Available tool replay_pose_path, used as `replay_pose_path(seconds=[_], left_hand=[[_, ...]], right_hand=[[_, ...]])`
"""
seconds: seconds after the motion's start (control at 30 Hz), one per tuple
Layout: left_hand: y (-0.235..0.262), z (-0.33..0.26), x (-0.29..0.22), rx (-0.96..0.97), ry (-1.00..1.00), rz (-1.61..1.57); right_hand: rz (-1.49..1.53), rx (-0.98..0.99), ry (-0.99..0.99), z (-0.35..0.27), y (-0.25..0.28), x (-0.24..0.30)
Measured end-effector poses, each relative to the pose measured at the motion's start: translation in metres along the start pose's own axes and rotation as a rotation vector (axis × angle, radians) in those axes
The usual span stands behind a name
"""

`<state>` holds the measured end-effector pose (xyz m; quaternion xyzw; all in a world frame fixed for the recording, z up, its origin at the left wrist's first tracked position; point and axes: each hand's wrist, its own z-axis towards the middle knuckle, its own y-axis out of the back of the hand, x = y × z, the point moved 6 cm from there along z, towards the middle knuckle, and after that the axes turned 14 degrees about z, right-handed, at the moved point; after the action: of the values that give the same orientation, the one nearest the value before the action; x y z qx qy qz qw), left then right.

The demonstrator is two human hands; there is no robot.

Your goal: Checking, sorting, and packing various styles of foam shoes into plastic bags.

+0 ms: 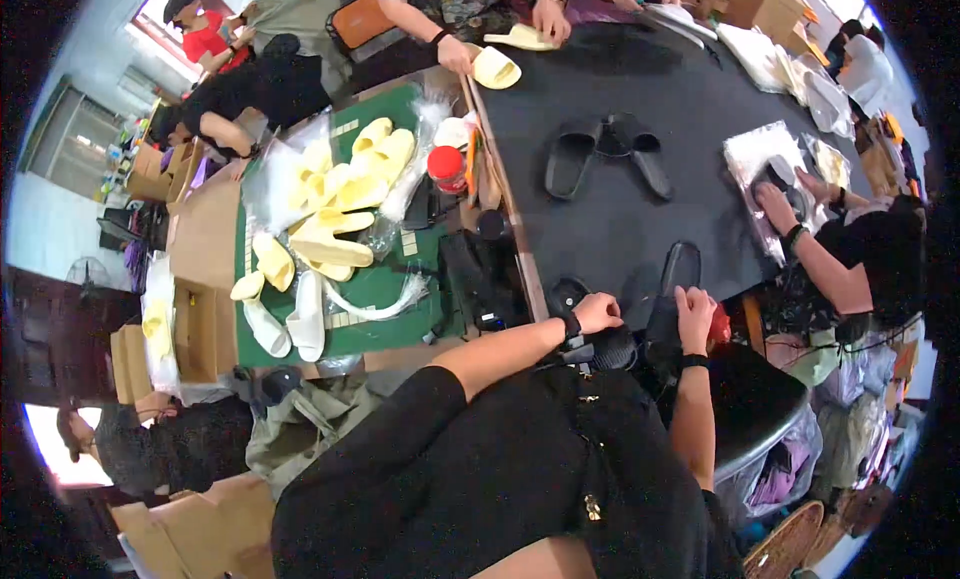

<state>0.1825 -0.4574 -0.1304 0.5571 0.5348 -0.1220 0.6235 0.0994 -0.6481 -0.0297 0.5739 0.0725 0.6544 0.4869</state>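
Observation:
Near the front edge of the black table, my right hand [695,319] is closed, fingers bent, on a black slide sandal [682,267] whose toe points away from me. To its left my left hand [598,313] has its fingers curled down at another black slide sandal [568,295]. My wrist and fingers cover part of that sandal. A dark textured piece [614,351] lies just below the left hand, close to my body; I cannot tell whether it belongs to the same sandal. Farther up, a pair of black slides [572,165] rests heels apart, with nobody touching it.
On the green mat [400,324] at left lie several pale yellow slides [330,241], white slides [306,319] and a red-lidded jar [447,169]. Co-workers' hands [549,19] handle yellow slides across the table. At right, another person's hand [776,209] touches a dark sandal on plastic bags [752,159].

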Motion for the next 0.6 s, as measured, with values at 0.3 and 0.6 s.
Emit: replay_pose_path(seconds=[0.3, 0.6], left_hand=[[-0.013, -0.027, -0.019, 0.463, -0.153, 0.495], [-0.008, -0.038, -0.019, 0.322, -0.184, 0.617]], right_hand=[[0.067, -0.137, -0.054, -0.014, 0.004, -0.014], [0.000, 0.078, 0.048, 0.000, -0.023, 0.020]])
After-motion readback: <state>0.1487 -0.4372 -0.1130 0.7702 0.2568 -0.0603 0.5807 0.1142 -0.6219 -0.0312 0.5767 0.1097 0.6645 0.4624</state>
